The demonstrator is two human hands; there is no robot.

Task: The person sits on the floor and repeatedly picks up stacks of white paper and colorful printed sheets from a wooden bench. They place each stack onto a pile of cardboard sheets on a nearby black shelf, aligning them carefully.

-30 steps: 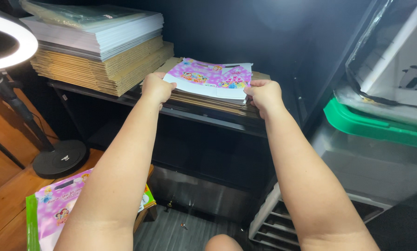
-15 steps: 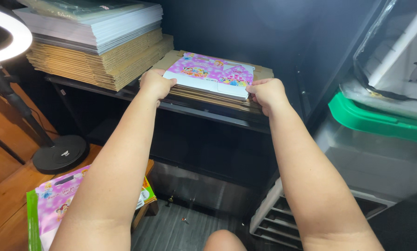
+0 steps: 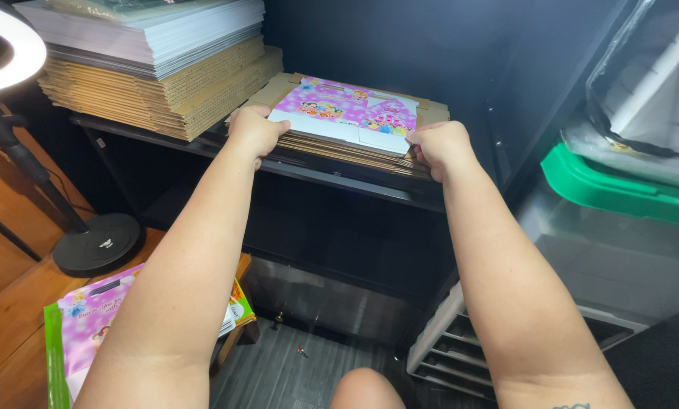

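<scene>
Left arm: stretched forward from the lower edge of view, forearm nearly straight, up to the black shelf (image 3: 332, 176).
Left hand (image 3: 254, 130): knuckles up, fingers curled over the left front corner of the flat cardboard stack (image 3: 354, 148) on the shelf; grip closed on the stack.
Right arm: stretched forward alongside the left arm, elbow low.
Right hand (image 3: 441, 148): fingers wrapped on the right front corner of the same stack; grip closed on the stack.
Pink printed flat box (image 3: 351, 113): lies flat on top of the stack, between the two hands, white flap toward the person.
Stack position: on the shelf, front edge at the shelf lip.
Left of stack: taller pile of brown corrugated sheets (image 3: 165, 95), with white sheets (image 3: 150, 34) on top of it.
Right of stack: clear storage bin (image 3: 619, 257) with a green lid (image 3: 619, 189); contents too blurred to tell.
Below stack, left: wooden table (image 3: 14, 326) carrying a ring light base (image 3: 97, 242) and another pink printed sheet (image 3: 89, 318).
</scene>
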